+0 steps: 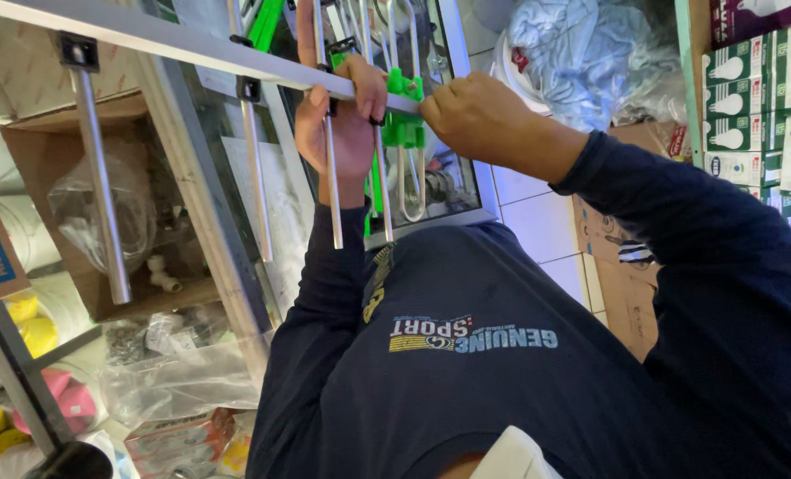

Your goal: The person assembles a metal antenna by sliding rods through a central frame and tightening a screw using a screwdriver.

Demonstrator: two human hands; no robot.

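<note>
Antenna boom (191, 46) held across the chest — green bracket (402, 111) being worked on.
Several rods (101, 177) are already fitted; left hand (338, 124) is clenched around the boom, right hand (475, 111) pinches the bracket — fastening looks unfinished.

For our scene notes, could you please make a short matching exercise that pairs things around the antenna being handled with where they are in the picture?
Things:
1. green plastic bracket
2. open cardboard box
3. stacked bulb cartons
4. left hand

Places:
A. far right edge, on shelves
B. left side, holding clear bags and white fittings
C. on the metal boom, between the two hands
D. gripping the boom just left of the green part

Pairs: 1-C, 2-B, 3-A, 4-D. The right hand pinches at the bracket from the other side.
</note>
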